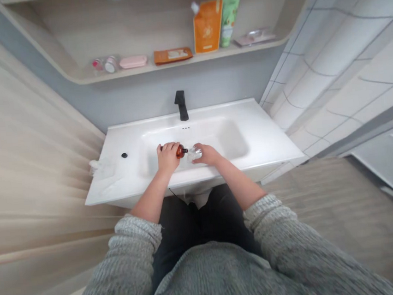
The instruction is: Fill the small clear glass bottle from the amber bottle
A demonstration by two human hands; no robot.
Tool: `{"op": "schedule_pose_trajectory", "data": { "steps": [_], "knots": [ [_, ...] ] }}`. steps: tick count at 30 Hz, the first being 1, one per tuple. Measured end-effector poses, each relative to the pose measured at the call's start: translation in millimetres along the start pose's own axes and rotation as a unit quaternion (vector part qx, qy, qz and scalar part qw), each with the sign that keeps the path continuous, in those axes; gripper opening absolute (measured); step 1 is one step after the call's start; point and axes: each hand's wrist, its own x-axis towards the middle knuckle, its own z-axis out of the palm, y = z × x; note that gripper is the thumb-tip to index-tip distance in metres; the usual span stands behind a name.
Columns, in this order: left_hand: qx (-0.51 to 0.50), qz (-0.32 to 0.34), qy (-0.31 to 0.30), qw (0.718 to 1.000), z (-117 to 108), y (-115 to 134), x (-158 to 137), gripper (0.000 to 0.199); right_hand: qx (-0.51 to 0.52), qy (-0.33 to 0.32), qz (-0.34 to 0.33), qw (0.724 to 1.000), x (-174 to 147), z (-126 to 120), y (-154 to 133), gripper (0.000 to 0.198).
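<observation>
Over the white sink basin (230,137), my left hand (168,158) is wrapped round an amber bottle (180,152) tipped on its side. The bottle's narrow black tip points right, at a small clear container (194,154). My right hand (208,154) grips that container, its fingers closed round the right side. Tip and container are very close; I cannot tell whether they touch or whether liquid is flowing. A small round black piece (124,155) lies on the counter to the left.
Behind the basin stands a black faucet (181,106). Crumpled white material (97,167) lies on the counter's left end. The shelf (133,73) above holds an orange pouch (208,25), a green tube (230,20) and a pink case (133,61). A curtain (40,148) hangs at left.
</observation>
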Motion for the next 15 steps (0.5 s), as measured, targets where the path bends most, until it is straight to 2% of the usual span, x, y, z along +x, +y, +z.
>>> {"op": "schedule_pose_trajectory", "data": {
  "steps": [15],
  "knots": [
    [0.005, 0.007, 0.008, 1.0, 2.3, -1.7, -0.4, 0.055, 0.003, 0.002, -0.001, 1.0, -0.2, 0.2, 0.8, 0.072]
  ]
}}
